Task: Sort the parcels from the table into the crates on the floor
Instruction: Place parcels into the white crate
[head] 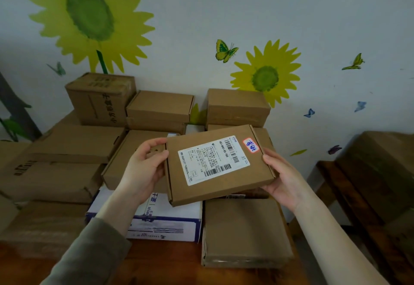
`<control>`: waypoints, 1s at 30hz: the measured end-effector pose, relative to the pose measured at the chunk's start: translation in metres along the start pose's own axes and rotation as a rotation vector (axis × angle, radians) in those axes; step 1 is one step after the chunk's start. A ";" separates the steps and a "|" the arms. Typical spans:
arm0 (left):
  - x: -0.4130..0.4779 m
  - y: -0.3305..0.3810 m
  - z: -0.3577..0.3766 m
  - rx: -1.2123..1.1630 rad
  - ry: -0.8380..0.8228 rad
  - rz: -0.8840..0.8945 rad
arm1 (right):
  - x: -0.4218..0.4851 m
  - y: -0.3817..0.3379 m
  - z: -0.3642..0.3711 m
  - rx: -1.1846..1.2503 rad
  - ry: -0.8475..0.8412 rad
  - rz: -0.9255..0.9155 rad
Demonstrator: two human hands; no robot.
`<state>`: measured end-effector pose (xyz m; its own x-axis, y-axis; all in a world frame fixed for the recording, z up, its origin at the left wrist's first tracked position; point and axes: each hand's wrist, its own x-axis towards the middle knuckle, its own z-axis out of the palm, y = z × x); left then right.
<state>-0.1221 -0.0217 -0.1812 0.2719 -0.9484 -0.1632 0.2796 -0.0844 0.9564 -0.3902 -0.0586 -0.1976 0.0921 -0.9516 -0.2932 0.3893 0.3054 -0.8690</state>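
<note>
Flat brown parcel point(215, 191) held in the air between both hands, tilted, top face toward the camera.

Left hand point(145, 168): grip clasps the parcel's left edge, thumb and curled fingers on it. Grey-green sleeve point(94, 253) on that arm.

Right hand point(284, 179): grip takes the right edge, thumb along the side, fingers tucked beneath.

Between the two grips, on the top face: white shipping label point(212, 160) with barcodes. A red-bordered sticker point(251, 146) with blue handwriting sits just beside the right grip.

Below the left grip: white-and-blue box point(165, 224). Below the right grip: a flat brown box point(244, 231). Both lie on the wooden worktop point(156, 260).

Beyond the grips: brown cartons point(159, 105) stacked against a wall point(190, 27) painted with sunflowers and butterflies.
</note>
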 end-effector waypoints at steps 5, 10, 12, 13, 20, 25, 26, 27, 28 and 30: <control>-0.003 -0.004 0.002 -0.001 0.013 -0.010 | -0.002 0.003 -0.003 0.003 -0.002 0.005; -0.008 -0.009 0.002 0.020 0.021 -0.027 | -0.003 0.009 -0.007 -0.004 -0.011 0.011; -0.011 -0.013 0.001 0.031 0.030 -0.028 | -0.002 0.013 -0.008 0.008 -0.006 0.018; -0.012 -0.014 0.000 0.031 0.038 -0.031 | -0.002 0.015 -0.008 0.016 -0.004 0.020; -0.022 -0.035 -0.009 0.067 0.023 -0.153 | -0.005 0.032 -0.011 0.073 0.039 0.037; -0.022 -0.047 -0.007 0.189 -0.065 -0.169 | -0.026 0.044 -0.019 0.064 0.108 0.023; -0.021 -0.049 -0.005 0.206 -0.091 -0.165 | -0.032 0.044 -0.023 0.052 0.133 0.009; -0.019 -0.050 -0.002 0.218 -0.123 -0.162 | -0.040 0.044 -0.027 0.043 0.160 -0.007; -0.017 -0.052 0.002 0.226 -0.160 -0.162 | -0.048 0.044 -0.031 0.037 0.190 -0.023; -0.014 -0.055 0.010 0.246 -0.244 -0.176 | -0.068 0.048 -0.040 0.058 0.273 -0.049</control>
<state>-0.1503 -0.0064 -0.2293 0.0046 -0.9553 -0.2957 0.0651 -0.2947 0.9534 -0.4142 0.0224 -0.2352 -0.1752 -0.9186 -0.3542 0.4394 0.2490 -0.8631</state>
